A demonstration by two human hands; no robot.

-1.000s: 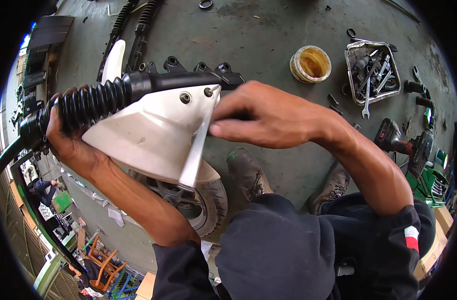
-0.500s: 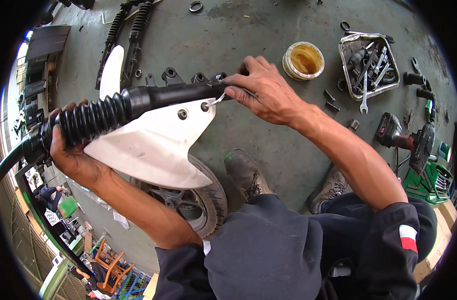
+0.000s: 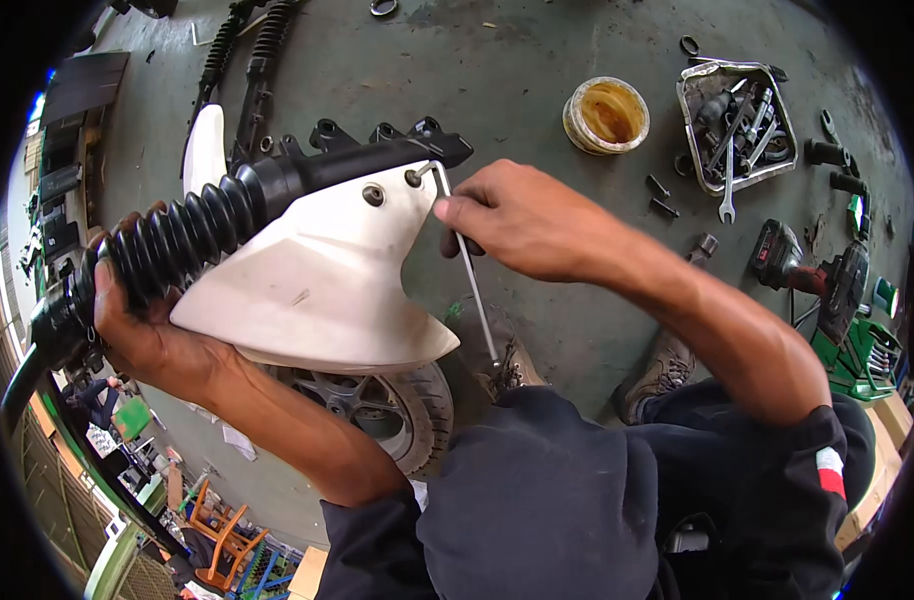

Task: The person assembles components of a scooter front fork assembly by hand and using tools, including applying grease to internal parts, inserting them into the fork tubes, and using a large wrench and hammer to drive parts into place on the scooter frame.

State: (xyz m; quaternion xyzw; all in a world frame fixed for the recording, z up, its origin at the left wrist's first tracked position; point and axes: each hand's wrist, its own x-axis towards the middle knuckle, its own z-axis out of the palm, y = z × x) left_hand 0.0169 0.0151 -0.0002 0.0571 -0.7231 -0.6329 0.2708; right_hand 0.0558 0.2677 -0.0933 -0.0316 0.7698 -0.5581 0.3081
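My left hand (image 3: 137,315) is wrapped round the lower part of a black motorcycle fork (image 3: 312,172) with a ribbed rubber boot (image 3: 189,225). A white front fender (image 3: 312,290) lies along the fork, with two bolts showing near its upper edge. My right hand (image 3: 497,220) is closed on a long L-shaped hex key (image 3: 477,300). The key's short end meets the bolt (image 3: 413,178) nearest the fender's right corner, and its long arm points down toward my shoe. A second bolt (image 3: 374,194) sits to the left.
Beneath the fender is a wheel with a tyre (image 3: 427,410). On the floor to the right are a tub of amber grease (image 3: 605,116), a metal tray of tools (image 3: 689,110), loose bolts (image 3: 664,207), a cordless impact driver (image 3: 812,275) and a green tool case (image 3: 857,360). More fork legs (image 3: 262,75) lie at upper left.
My right hand has moved down, and the hex key's long arm has swung round to point downward. The fork and fender have tilted, with the right end of the fork rising slightly.
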